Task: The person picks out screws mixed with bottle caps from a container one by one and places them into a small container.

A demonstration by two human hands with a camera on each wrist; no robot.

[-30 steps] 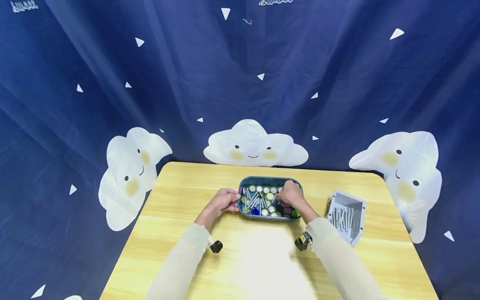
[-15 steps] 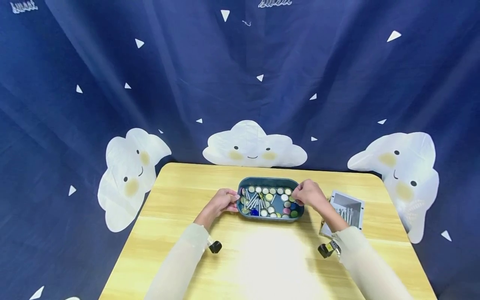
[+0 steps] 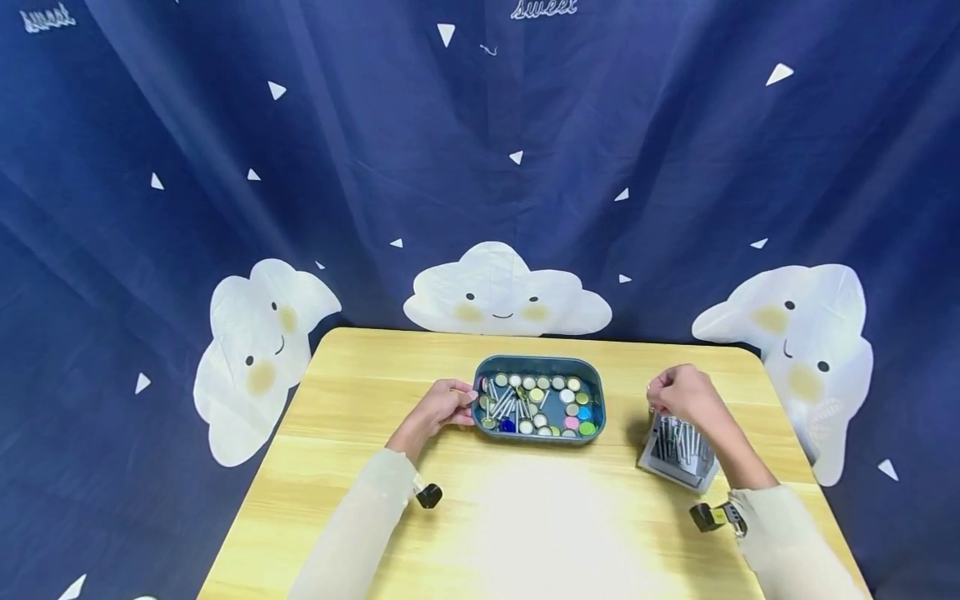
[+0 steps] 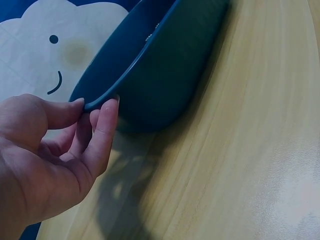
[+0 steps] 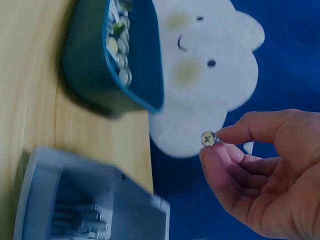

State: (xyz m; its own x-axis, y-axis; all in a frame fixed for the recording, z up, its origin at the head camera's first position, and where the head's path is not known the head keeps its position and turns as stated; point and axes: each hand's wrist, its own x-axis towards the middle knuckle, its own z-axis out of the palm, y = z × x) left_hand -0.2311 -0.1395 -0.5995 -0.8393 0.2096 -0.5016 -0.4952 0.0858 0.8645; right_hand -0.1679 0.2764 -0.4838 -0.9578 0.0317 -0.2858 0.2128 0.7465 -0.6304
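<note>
A dark blue-green bin (image 3: 538, 435) holds bottle caps and several silver screws. My left hand (image 3: 442, 403) pinches its left rim between thumb and fingers; in the left wrist view the hand (image 4: 65, 145) grips the bin's rim (image 4: 125, 75). To the right, my right hand (image 3: 686, 396) is above the far edge of a grey box of screws (image 3: 682, 446). A screw (image 5: 208, 138), its cross-slotted head facing the camera, is pinched between thumb and fingertip of the right hand (image 5: 270, 170) in the right wrist view.
The wooden table (image 3: 390, 367) carries both containers, the grey box (image 5: 140, 210) standing right of the bin. Behind the table hangs a dark blue curtain (image 3: 480, 183) with white clouds.
My right hand has come up out of the bin and moved right to the grey box. The left hand keeps its grip on the bin's rim.
</note>
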